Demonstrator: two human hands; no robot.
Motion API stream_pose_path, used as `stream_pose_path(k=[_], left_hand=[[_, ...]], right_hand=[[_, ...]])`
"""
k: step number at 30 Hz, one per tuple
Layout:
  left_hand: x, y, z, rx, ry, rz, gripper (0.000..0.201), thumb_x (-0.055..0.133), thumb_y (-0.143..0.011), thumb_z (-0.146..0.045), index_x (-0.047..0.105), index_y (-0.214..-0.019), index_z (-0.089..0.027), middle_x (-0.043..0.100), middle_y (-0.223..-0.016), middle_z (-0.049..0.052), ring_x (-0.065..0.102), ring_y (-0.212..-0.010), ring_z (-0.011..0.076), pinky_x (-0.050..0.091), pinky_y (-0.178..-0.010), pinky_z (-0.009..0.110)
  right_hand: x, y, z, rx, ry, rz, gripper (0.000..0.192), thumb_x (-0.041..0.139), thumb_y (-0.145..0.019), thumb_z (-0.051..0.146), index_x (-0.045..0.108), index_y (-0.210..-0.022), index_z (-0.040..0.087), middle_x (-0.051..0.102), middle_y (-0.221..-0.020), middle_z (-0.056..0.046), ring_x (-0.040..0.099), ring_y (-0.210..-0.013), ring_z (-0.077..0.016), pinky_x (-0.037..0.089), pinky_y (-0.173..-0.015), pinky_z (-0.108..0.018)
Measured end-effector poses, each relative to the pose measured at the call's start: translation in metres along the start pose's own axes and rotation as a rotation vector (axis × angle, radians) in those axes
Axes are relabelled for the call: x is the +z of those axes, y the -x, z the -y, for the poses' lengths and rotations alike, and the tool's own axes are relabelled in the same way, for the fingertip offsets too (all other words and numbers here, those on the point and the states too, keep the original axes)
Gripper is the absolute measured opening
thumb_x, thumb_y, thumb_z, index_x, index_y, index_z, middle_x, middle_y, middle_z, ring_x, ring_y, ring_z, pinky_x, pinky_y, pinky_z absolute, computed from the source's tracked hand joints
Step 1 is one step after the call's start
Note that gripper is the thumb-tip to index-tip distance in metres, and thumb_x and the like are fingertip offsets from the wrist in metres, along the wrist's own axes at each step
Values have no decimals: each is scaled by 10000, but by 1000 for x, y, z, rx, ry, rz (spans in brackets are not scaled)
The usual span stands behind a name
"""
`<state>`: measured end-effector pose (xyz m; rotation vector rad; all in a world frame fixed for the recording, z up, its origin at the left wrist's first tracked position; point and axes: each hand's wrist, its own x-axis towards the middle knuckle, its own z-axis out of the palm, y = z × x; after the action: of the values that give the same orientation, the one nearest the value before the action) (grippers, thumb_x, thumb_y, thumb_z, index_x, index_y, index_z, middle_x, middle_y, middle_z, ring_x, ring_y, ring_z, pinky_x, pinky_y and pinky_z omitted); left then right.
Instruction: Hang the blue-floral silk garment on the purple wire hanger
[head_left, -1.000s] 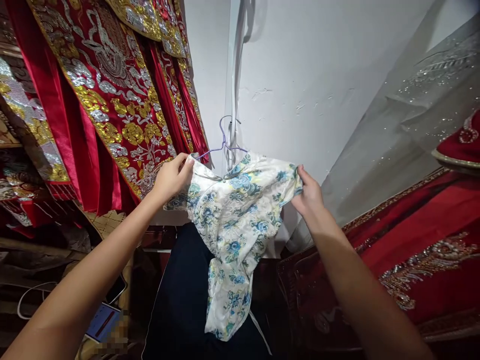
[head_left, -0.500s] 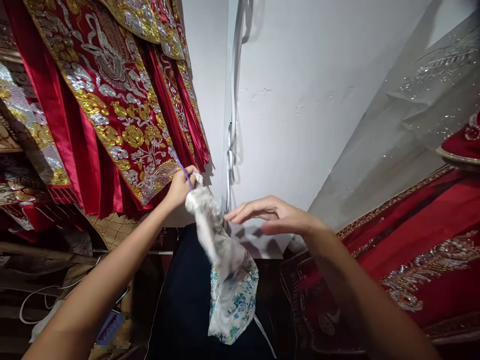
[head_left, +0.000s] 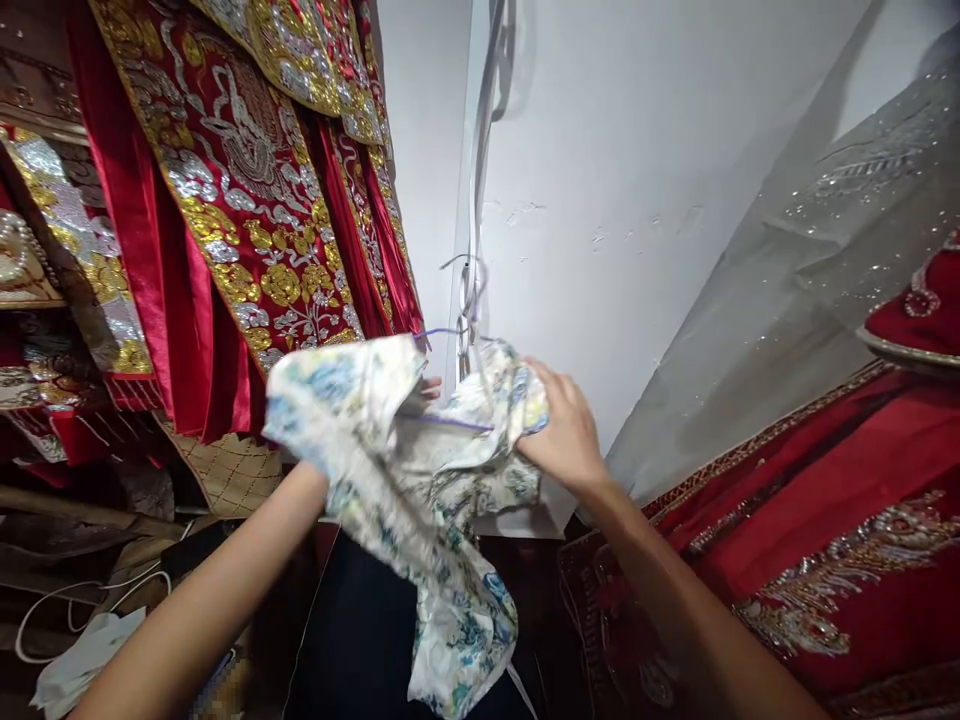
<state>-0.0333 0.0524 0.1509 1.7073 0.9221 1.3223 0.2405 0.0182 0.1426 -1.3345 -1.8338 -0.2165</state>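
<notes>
while right hand (head_left: 564, 432) grips floral garment (head_left: 420, 480) | left hand (head_left: 429, 386) hidden under cloth, grip unclear | purple hanger (head_left: 450, 422)

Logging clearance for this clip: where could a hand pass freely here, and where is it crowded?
Free: the bare white wall between the red embroidered robes and the sheer beaded fabric. Crowded: the middle, where left hand and right hand bunch the floral garment on its purple hanger.
</notes>
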Motion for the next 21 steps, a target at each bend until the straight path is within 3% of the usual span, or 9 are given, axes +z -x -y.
stream_pose_path(k=[4,6,8,11,14,16,18,19,21], left_hand=[[-2,32,26,-212,239,-106,754,303,-902,-784,625,-1270,-211,726,-1208,139,638,-1211,361,514,-1014,534],[12,46,33,-292,274,-81,694,516,-861,-740,632,-1290,-207,697,-1284,137,589,-1291,359,462,-1098,504],[28,57,38,-287,236,-80,632,743,-786,-565,631,-1306,-225,657,-1363,113,539,-1356,345,401,-1168,465],[46,72,51,-308,312,-215,644,785,-775,-415,585,-1374,-287,611,-1433,67,514,-1390,306,379,-1198,437],[58,90,65,-376,443,-347,644,684,-862,-487,495,-1460,-341,592,-1456,41,502,-1405,290,419,-1175,447],[66,102,70,-419,461,-429,694,640,-881,-567,434,-1505,-341,545,-1502,48,454,-1443,291,410,-1181,453],[76,112,70,-426,413,-475,757,653,-868,-593,399,-1526,-319,484,-1554,59,398,-1480,282,355,-1220,435],[80,115,67,-407,371,-466,781,684,-851,-579,399,-1526,-309,469,-1565,59,377,-1492,275,317,-1243,418],[87,119,61,-346,285,-389,785,734,-828,-532,422,-1511,-307,489,-1549,50,353,-1505,261,254,-1272,384]], right_hand=[[-21,-34,-25,116,127,-72,963,733,-684,367,374,-1568,242,572,-1181,-159,558,-1130,-432,462,-937,-577],[-24,-51,-24,88,159,-40,966,750,-673,367,394,-1562,239,575,-1196,-165,548,-1149,-442,430,-973,-607],[-25,-60,-17,23,165,-1,949,753,-657,315,426,-1545,245,575,-1246,-164,539,-1177,-442,406,-1006,-621],[-27,-53,-4,-118,72,22,845,710,-679,230,492,-1493,287,544,-1393,-129,487,-1289,-422,372,-1070,-619],[-22,-18,10,-171,-224,27,647,671,-786,270,557,-1421,327,541,-1459,-62,430,-1396,-355,346,-1147,-563],[-7,15,19,-25,-448,-30,490,664,-839,342,623,-1326,312,600,-1394,-63,484,-1360,-329,391,-1126,-518],[17,51,29,260,-620,-120,279,638,-882,404,687,-1127,281,685,-1207,-78,608,-1164,-311,478,-1000,-481],[31,68,34,392,-698,-93,234,626,-895,452,685,-1034,273,711,-1059,-75,645,-1015,-297,509,-901,-455],[55,94,42,526,-849,111,308,557,-928,542,659,-871,256,679,-792,-53,626,-776,-266,496,-744,-412]])
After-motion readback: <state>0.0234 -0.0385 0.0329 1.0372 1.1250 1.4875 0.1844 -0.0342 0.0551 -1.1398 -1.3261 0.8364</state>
